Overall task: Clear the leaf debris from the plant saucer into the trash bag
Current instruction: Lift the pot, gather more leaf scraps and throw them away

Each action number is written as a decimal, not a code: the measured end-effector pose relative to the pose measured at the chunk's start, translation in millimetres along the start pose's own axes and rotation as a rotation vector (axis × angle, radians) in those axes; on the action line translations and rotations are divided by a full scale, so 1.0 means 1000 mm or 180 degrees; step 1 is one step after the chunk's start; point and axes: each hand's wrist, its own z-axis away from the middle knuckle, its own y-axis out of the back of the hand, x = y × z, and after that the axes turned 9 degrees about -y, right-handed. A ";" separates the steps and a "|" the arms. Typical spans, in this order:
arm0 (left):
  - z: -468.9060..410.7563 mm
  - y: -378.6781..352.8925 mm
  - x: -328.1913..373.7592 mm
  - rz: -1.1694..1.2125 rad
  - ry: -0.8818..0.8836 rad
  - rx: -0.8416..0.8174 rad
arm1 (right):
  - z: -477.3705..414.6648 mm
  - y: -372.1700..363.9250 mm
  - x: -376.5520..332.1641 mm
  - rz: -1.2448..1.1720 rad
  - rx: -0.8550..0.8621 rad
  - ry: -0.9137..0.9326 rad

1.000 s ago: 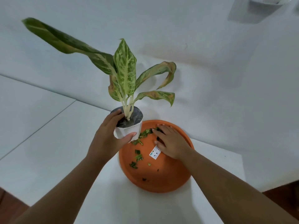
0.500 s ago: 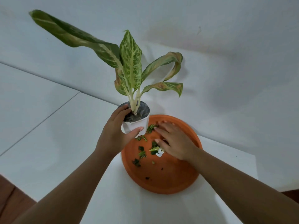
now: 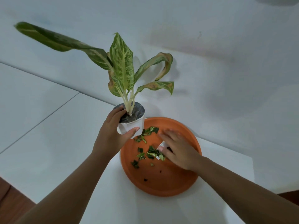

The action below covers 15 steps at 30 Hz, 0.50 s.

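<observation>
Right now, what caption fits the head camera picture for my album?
Left hand holds the potted plant aside while the right hand reaches into leaf bits in the orange saucer.

Orange saucer, green scraps, mottled foliage on white.

The saucer is a plain terracotta orange, dotted with a few dark specks and carrying a small white label. The leaf debris is deep green, with some pieces streaked pale yellow. The plant has green leaves marbled with cream along the veins and pale cream stems. Its long left leaf is a darker green with a light stripe, and the curled right leaf is edged orange-brown. The pot is white with a dark grey top. The worktop and wall are a cool white, and the floor is reddish brown.
</observation>
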 end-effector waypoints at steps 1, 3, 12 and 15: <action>0.001 -0.001 0.001 0.0010 0.0014 0.0026 | -0.008 0.001 0.001 0.0005 0.0026 -0.0140; 0.002 -0.001 0.004 0.0001 -0.0001 0.0050 | -0.024 0.002 -0.006 0.0076 0.0004 -0.0169; 0.003 0.016 0.000 -0.0174 0.0093 0.0002 | -0.031 -0.017 -0.038 0.0509 -0.0378 0.0818; 0.005 0.017 -0.001 -0.0200 0.0149 0.0068 | -0.024 -0.017 -0.035 0.0501 -0.0269 0.1081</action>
